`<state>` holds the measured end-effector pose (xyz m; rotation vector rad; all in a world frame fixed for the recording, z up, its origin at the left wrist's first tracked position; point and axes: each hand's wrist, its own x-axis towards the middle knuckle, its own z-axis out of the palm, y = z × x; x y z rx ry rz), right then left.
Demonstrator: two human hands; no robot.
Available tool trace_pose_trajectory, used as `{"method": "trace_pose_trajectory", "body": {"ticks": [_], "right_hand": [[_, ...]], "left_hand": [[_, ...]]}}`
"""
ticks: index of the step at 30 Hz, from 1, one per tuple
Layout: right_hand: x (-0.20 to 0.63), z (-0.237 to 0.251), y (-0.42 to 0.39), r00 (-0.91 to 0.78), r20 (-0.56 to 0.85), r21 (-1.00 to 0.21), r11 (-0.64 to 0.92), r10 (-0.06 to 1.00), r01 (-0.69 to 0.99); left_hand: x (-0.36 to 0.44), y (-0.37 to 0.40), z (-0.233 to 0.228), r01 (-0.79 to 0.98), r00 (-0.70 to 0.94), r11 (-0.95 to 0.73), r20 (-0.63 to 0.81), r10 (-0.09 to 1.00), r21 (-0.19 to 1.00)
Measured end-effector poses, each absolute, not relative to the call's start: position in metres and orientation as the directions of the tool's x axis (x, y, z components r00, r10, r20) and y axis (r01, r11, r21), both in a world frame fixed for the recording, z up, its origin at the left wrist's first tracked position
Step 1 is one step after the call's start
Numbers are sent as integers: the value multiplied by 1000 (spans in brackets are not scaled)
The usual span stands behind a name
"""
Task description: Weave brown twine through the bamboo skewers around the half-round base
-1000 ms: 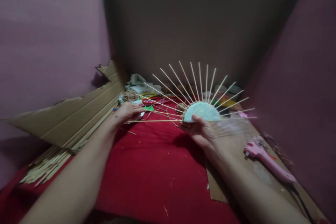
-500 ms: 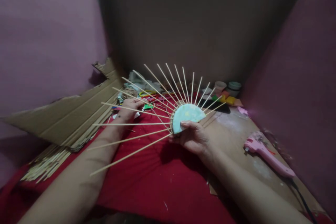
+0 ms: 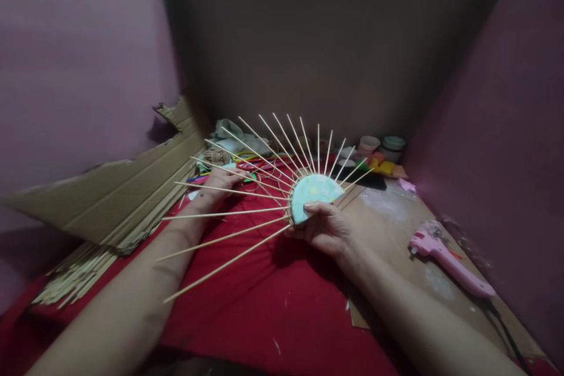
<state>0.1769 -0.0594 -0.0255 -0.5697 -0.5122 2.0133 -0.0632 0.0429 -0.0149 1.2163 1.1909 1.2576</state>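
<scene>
Head view: the right hand (image 3: 328, 229) sits a little right of centre and pinches the straight lower edge of a pale blue half-disc (image 3: 314, 195), thumb laid over its front face and the other fingers curled behind it. The half-disc is held up off the red cloth (image 3: 264, 311), tilted so that its flat edge runs from about 7 o'clock to 2 o'clock. Thin wooden skewers (image 3: 229, 239) fan out from its curved rim, spreading from roughly 8 o'clock round through 12 o'clock to 2 o'clock; the longest-looking ones reach down toward 8 o'clock, across the left forearm.

The left hand (image 3: 222, 181) lies at 9 o'clock from the half-disc, behind the fan of skewers, its fingers bent down among coloured odds and ends on the cloth. Whether it has closed on anything cannot be told, since the skewers and clutter cover the fingertips.

At 10 o'clock from the left hand rests a ball of twine (image 3: 215, 156). A torn sheet of cardboard (image 3: 110, 200) leans along the left side, with a loose bundle of sticks (image 3: 74, 282) under it toward 8 o'clock. At 3 o'clock from the right hand a pink glue gun (image 3: 445, 264) lies on a brown board (image 3: 396, 229). Small jars (image 3: 381, 144) stand at the back, near 1 o'clock.
</scene>
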Motion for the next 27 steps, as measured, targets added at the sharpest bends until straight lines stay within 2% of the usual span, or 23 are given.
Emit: {"method": "trace_pose_trajectory", "body": {"ticks": [4, 9, 12, 16, 20, 24, 27], "right_hand": [[178, -27, -56, -440, -160, -581, -445, 884, -682], [183, -29, -52, -420, -131, -541, -420, 898, -729], [185, -29, -49, -381, -136, -531, -392, 914, -751], [186, -29, -46, -312, -184, -517, -362, 932, -775], [186, -32, -44, -269, -229, -499, -350, 935, -793], [187, -36, -41, -278, -217, -502, -351, 936, -790], [188, -37, -41, -286, -203, -506, -350, 936, -788]], "left_hand": [[-75, 37, 2, 34, 96, 2, -6, 995, 999], [-101, 31, 21, 179, 204, 82, -119, 972, 980], [-116, 29, 24, 190, 248, 102, -148, 957, 976], [-127, 25, 23, 139, 237, 81, -113, 965, 987], [-132, 21, 23, 51, 238, -11, -1, 971, 999], [-132, 15, 27, -1, 232, -122, 119, 965, 992], [-130, 13, 29, -43, 197, -115, 121, 973, 992]]}}
